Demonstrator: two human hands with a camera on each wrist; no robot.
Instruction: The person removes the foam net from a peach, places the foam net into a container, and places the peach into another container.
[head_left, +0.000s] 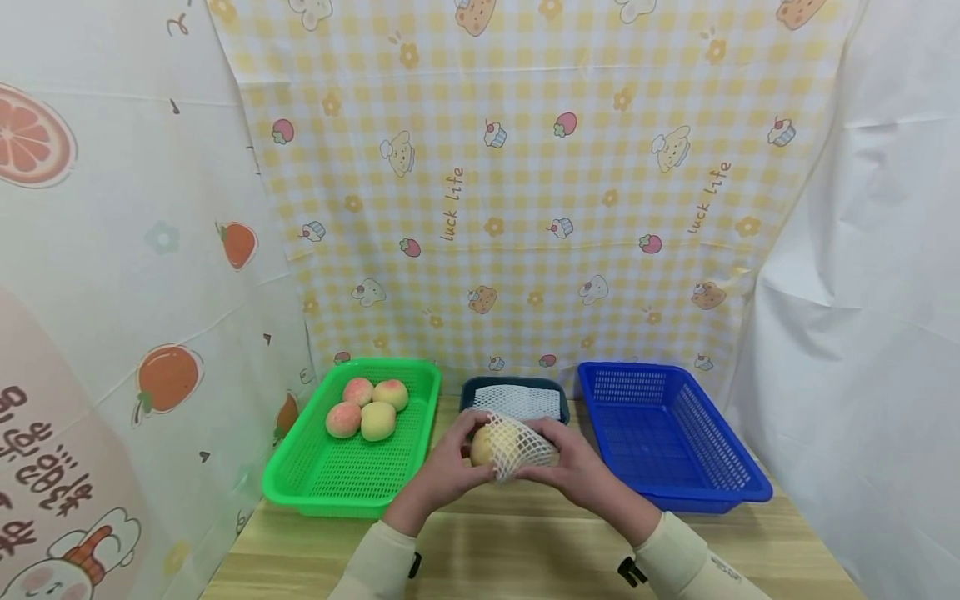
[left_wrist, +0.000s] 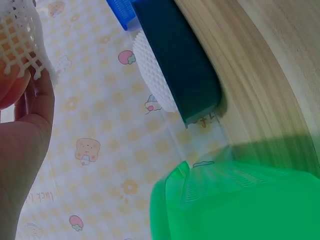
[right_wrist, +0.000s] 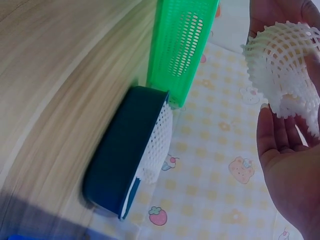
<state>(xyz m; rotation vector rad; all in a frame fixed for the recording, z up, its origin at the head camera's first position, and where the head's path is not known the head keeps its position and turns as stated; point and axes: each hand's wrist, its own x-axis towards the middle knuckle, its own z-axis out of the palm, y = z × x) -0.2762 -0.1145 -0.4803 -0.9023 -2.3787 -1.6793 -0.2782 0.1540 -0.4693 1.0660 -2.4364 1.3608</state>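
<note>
A yellowish-pink peach (head_left: 482, 448) is partly covered by a white foam net sleeve (head_left: 519, 446), held up in front of the dark tray. My left hand (head_left: 448, 467) grips the peach at its bare left side, fingers curled round it. On the other side my right hand (head_left: 577, 467) holds the sleeve between thumb and fingers. In the left wrist view, the reddish end of the peach (left_wrist: 17, 91) shows below the net's edge. The right wrist view has the sleeve (right_wrist: 277, 65) spread over the fruit, with right-hand fingers (right_wrist: 280, 132) beneath it.
Several peaches (head_left: 378, 422) lie in a green basket (head_left: 429, 392) at left. A dark green tray (head_left: 468, 392) with flat white foam nets (head_left: 517, 402) stands behind the hands. At right is a blue basket (head_left: 637, 442). A checked cloth (head_left: 525, 183) hangs behind the wooden table (head_left: 517, 550).
</note>
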